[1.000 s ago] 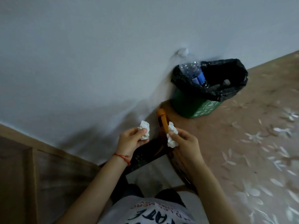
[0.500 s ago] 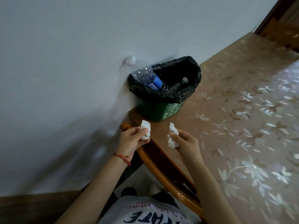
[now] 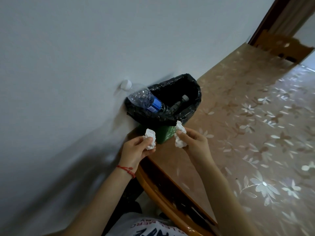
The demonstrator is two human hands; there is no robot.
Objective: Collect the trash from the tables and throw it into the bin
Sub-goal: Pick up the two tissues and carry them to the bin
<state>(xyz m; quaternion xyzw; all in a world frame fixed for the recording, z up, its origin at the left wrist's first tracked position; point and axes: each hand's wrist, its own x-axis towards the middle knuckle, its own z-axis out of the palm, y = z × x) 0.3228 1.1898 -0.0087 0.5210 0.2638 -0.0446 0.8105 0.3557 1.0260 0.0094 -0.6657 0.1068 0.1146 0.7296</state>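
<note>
A small green bin lined with a black bag stands on the table corner against the wall. A clear plastic bottle with a blue label leans out of it, and a dark bottle lies inside. My left hand pinches a crumpled white tissue just in front of the bin's left side. My right hand pinches a second crumpled tissue right at the bin's front rim.
The table carries a brown cloth with white flowers and has a wooden edge near me. A grey wall runs along the left. A wooden chair back and a door frame stand at the far right.
The view has swung right and closer to the bin. Both hands, each still holding its tissue, have come up to the bin's front.
</note>
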